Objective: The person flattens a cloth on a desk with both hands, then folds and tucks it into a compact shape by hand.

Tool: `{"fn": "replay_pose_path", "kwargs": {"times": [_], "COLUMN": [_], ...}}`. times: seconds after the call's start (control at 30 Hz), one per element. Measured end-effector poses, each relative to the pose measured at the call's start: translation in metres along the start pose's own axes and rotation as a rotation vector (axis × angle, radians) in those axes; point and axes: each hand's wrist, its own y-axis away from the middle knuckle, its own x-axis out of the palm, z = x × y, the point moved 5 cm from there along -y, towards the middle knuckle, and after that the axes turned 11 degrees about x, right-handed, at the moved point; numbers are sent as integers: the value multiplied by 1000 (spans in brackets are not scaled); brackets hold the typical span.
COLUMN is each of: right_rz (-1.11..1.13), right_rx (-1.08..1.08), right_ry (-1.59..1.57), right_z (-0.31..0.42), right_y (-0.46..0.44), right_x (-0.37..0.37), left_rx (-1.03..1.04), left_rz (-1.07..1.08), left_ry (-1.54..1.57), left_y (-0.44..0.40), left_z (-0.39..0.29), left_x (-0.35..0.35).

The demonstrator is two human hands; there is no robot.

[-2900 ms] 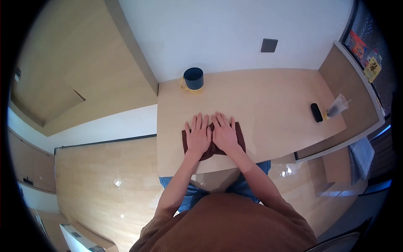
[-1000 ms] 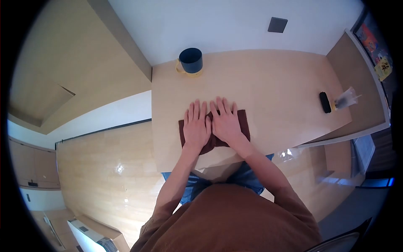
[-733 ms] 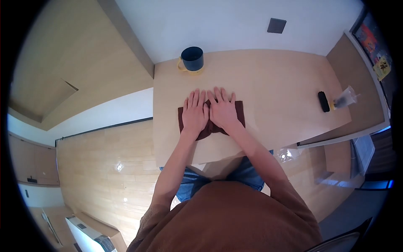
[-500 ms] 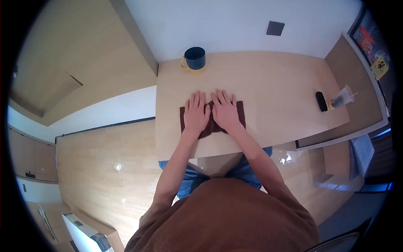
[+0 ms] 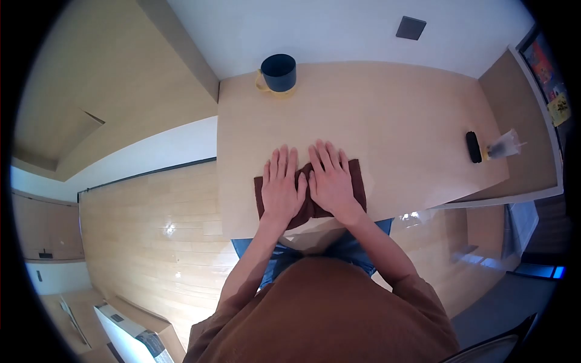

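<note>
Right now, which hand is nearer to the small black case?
Right. The right hand rests on the brown cloth, to the left of the black case; the left hand is on the same cloth, farther left.

The person's left hand (image 5: 280, 195) and right hand (image 5: 331, 186) lie side by side, palms down, on a brown cloth (image 5: 308, 210) near the front edge of a pale wooden table (image 5: 405, 121); the fingers point away from the body, reaching past the cloth's far edge; a dark mug (image 5: 279, 75) with a yellow handle stands at the far left; a black case (image 5: 473, 147) sits on the right, just beside a translucent cup (image 5: 505, 145).
</note>
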Motion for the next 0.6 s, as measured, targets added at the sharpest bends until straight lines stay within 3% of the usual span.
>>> {"fn": "replay_pose_path", "kwargs": {"times": [0.3,0.6], "right_rz": [-23,-37], "right_rx": [32,-12], "right_ry": [52,-6], "right_z": [-3,-7], "right_y": [-31,18], "right_x": [25,10], "left_rx": [21,20], "left_rz": [-33,-49], "left_ry": [-21,-18], "left_y": [-26,15], "left_z": [22,-4], "left_x": [19,2]}}
